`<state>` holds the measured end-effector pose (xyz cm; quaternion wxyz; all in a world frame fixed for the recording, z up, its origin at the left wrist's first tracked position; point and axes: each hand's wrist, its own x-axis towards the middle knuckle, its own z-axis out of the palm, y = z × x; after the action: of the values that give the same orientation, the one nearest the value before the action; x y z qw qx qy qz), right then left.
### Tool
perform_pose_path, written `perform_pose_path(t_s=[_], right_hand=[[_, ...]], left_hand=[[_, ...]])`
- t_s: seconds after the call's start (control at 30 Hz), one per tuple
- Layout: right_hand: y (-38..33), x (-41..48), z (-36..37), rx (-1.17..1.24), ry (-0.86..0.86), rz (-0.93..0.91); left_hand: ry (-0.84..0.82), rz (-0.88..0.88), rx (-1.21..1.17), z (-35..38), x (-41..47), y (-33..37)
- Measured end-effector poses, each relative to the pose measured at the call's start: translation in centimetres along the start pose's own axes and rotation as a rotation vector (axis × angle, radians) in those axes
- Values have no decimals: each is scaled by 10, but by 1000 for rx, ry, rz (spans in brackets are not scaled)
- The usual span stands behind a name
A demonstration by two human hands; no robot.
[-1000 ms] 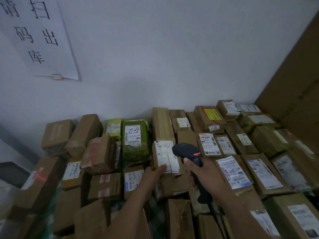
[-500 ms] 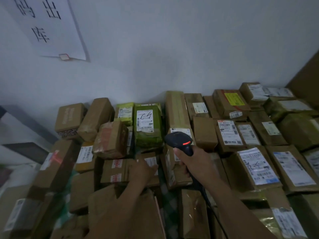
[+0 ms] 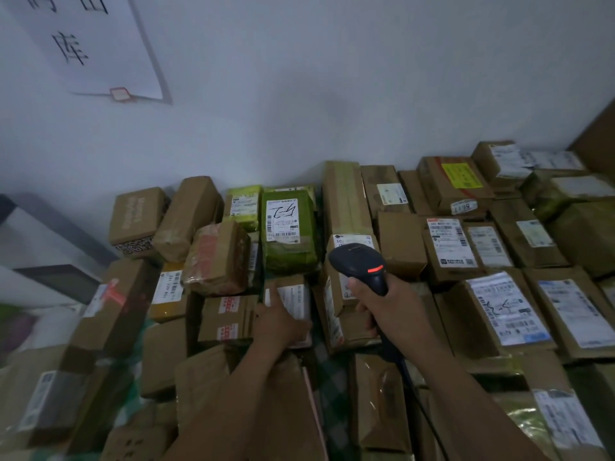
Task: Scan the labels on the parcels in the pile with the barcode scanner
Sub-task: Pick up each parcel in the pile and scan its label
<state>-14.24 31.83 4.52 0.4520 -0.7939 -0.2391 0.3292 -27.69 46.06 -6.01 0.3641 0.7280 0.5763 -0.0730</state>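
Brown cardboard parcels with white labels lie packed against a white wall. My right hand (image 3: pixel 386 311) grips the handle of a black barcode scanner (image 3: pixel 359 264). Its red light glows and its head points over a labelled brown parcel (image 3: pixel 349 241) in the middle. The scanner's cable (image 3: pixel 409 377) runs down beside my forearm. My left hand (image 3: pixel 279 321) lies over a small brown parcel (image 3: pixel 294 299) left of the scanner. One finger runs along its left edge, the thumb lies across its white label, and the hand hides its lower half.
A green parcel (image 3: pixel 288 227) with a handwritten label lies just behind the small one. A paper sign (image 3: pixel 93 44) hangs on the wall at the upper left. A brown board (image 3: pixel 599 141) closes the right side. Checked cloth (image 3: pixel 332 377) shows between the near parcels.
My left hand let go of the upright labelled parcel in the middle and moved left onto the smaller parcel. The scanner stayed over the middle, and the view turned slightly left.
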Motion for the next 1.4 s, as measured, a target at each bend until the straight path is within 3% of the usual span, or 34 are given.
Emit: perform_pose_path(t_s=[0.17, 0.33, 0.5, 0.6, 0.7, 0.87, 0.97, 1.23, 1.4], right_hand=[[-20, -28, -8, 89, -29, -58], [-32, -65, -8, 286, -64, -63], [-40, -93, -9, 365, -75, -89], [-37, -106, -11, 504, -53, -28], [-38, -120, -14, 569, -75, -11], [-47, -140, -25, 240, -106, -162], [-45, -147, -34, 22, -154, -226], [-45, -156, -39, -109, -221, -207], [-52, -164, -30, -139, -284, -225]], left_hand=[[160, 124, -163, -50, -41, 7], [71, 190, -614, -83, -111, 20], [137, 315, -830, -83, -157, 19], [-73, 356, -1041, -86, -167, 12], [-202, 384, -1043, -91, -176, 5], [29, 401, -765, -109, -178, -17], [81, 393, -671, -119, -179, -37], [217, 333, -846, -120, -179, -75], [172, 315, -986, -121, -177, -75]])
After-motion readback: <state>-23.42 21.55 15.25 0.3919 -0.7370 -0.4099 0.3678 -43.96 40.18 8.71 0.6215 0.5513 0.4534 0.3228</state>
